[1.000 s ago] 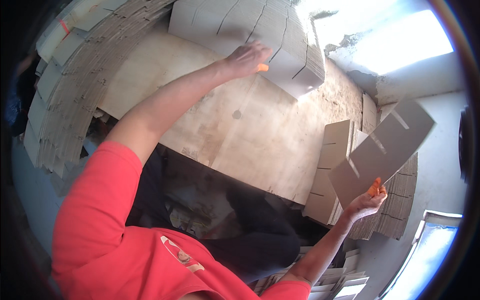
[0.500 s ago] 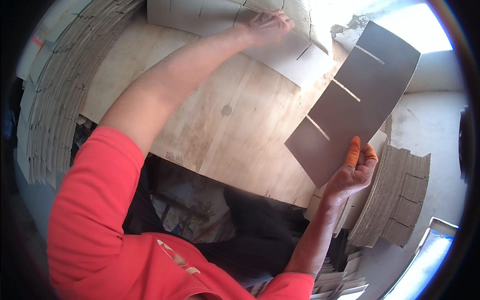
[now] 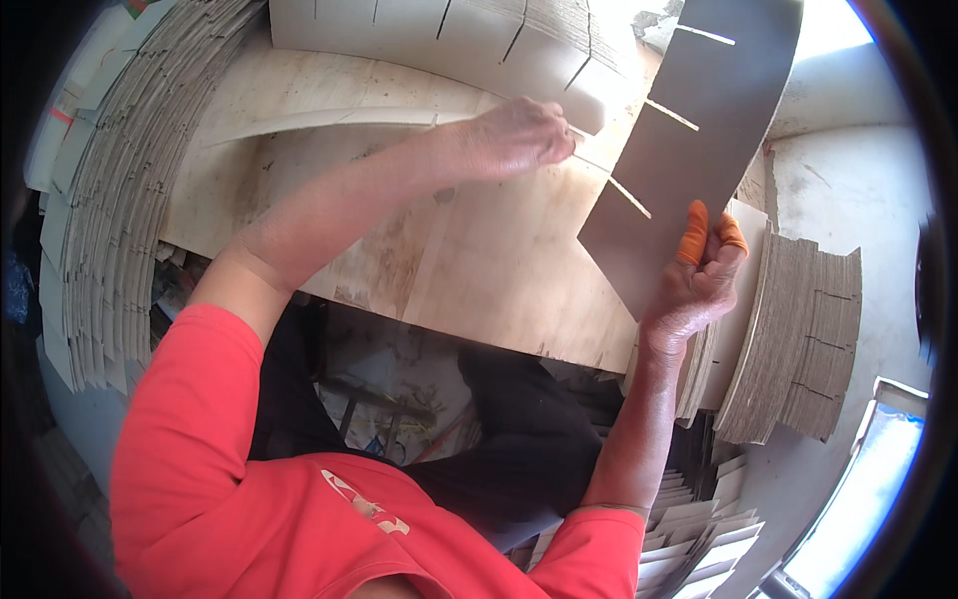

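My right hand (image 3: 699,270) grips the lower corner of a grey slotted cardboard sheet (image 3: 689,130), raised at a slant over the table's right side. Orange covers wrap its thumb and one finger. Closed over the table's middle, my left hand (image 3: 519,138) pinches a second cardboard strip (image 3: 349,118), seen nearly edge-on and stretching to the left behind my forearm. Part of that strip is hidden by the hand and arm. Behind it stands a stack of slotted cardboard sheets (image 3: 419,45) at the table's far edge.
The wooden table (image 3: 479,250) lies in front of me. A tall pile of assembled cardboard dividers (image 3: 110,210) rises on the left. More slotted cardboard (image 3: 798,339) is stacked at the right, and further pieces (image 3: 699,529) lie low at the lower right.
My left hand has come nearer from the far stack, bringing a cardboard strip away from it. The right hand has risen slightly with its sheet. The whole view has shifted a little.
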Motion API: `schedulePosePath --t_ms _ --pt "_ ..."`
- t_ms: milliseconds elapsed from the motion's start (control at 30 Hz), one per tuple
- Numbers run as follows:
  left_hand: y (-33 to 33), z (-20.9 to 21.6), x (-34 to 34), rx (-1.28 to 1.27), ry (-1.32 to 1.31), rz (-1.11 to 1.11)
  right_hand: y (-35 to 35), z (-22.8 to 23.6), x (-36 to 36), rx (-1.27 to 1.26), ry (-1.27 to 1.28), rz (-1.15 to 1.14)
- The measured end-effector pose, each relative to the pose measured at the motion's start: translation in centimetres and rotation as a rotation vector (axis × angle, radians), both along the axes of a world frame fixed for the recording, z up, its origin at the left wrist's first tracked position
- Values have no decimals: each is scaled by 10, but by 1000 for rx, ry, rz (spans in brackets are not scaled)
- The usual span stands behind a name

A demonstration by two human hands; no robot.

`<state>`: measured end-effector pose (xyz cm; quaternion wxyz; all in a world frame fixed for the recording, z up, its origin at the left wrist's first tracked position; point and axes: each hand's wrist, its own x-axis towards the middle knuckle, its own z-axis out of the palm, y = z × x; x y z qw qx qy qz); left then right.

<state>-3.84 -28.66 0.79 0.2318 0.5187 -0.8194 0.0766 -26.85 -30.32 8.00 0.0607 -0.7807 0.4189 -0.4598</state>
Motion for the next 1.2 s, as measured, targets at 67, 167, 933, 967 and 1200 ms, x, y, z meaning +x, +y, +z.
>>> schedulePosePath --t_ms 67,167,933,967,1200 --pt "8 1 -13 -30 -49 -10 -1 1 -3 -66 50 -18" --pt "15 8 -22 5 -101 11 -1 3 -4 -101 63 1" --pt "48 25 -50 66 184 -121 -7 -45 10 181 269 2" --pt "49 26 -43 130 209 -131 -5 -42 14 324 239 28" --pt "-15 36 24 132 96 110 -10 -49 4 103 92 35"
